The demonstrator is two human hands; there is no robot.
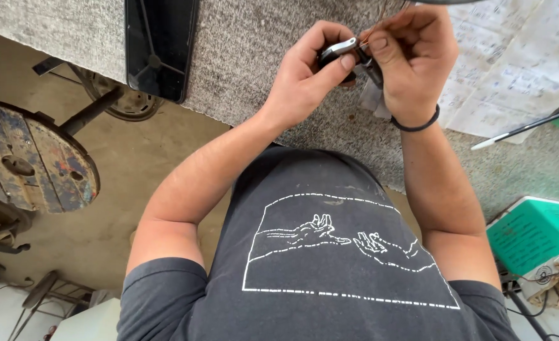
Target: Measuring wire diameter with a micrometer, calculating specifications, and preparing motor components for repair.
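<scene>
My left hand [308,72] grips a small black and silver object [339,52] above the grey carpeted table [241,57]. My right hand [412,53], with a black band at the wrist, pinches the same object from the right side, where a thin wire-like piece shows by the fingertips. Both hands meet over the table's near edge. What the object is stays partly hidden by my fingers.
A black phone [159,44] lies face up on the table at the left. Handwritten paper sheets [513,63] and a pen [526,128] lie at the right. A green box [535,230] sits lower right. A worn wooden cable spool [33,158] stands on the floor at left.
</scene>
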